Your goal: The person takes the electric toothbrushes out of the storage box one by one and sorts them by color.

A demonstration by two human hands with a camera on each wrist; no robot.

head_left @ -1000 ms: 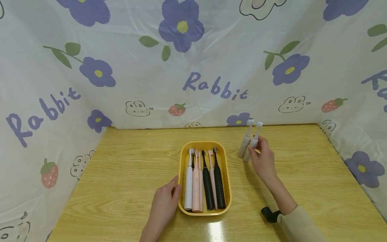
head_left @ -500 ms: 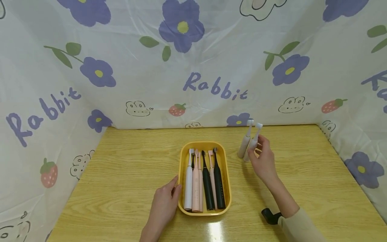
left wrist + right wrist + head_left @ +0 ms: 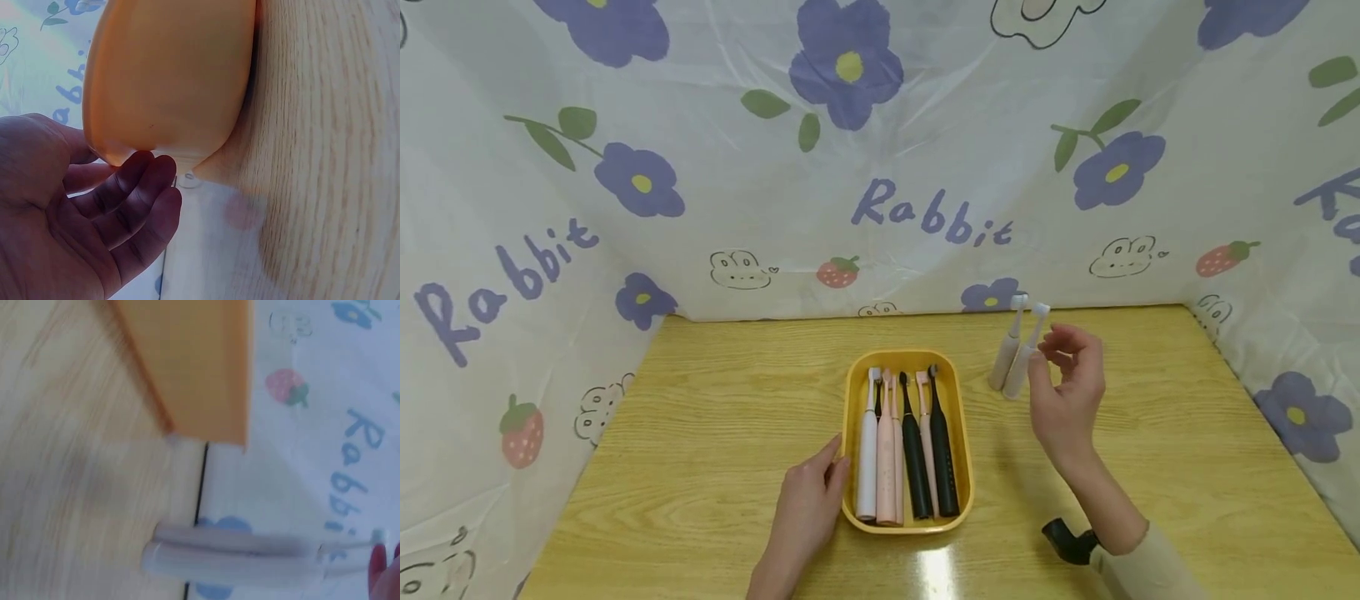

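Note:
My left hand (image 3: 808, 500) holds the left side of a yellow tray (image 3: 917, 528). In the left wrist view its thumb reaches over the rim and the curled fingers touch the tray's outer wall (image 3: 169, 75). Several electric toothbrushes lie side by side in the tray, among them a white one (image 3: 867, 467), a pink one (image 3: 886, 475) and a black one (image 3: 944, 458). To the right, two pale electric toothbrushes stand upright close together, the left one (image 3: 1004, 360) and the right one (image 3: 1018, 377). My right hand (image 3: 1070, 396) is beside them, fingers loosely bent, holding nothing.
A wooden table (image 3: 715, 417) lies under everything. A white patterned cloth (image 3: 775, 200) hangs along its back and sides. Near my right wrist is a black object (image 3: 1067, 542); its kind I cannot tell.
My right hand has let go of the right standing toothbrush and moved back to the right, its fingers apart from it. Both toothbrushes stay upright. The left hand has not moved.

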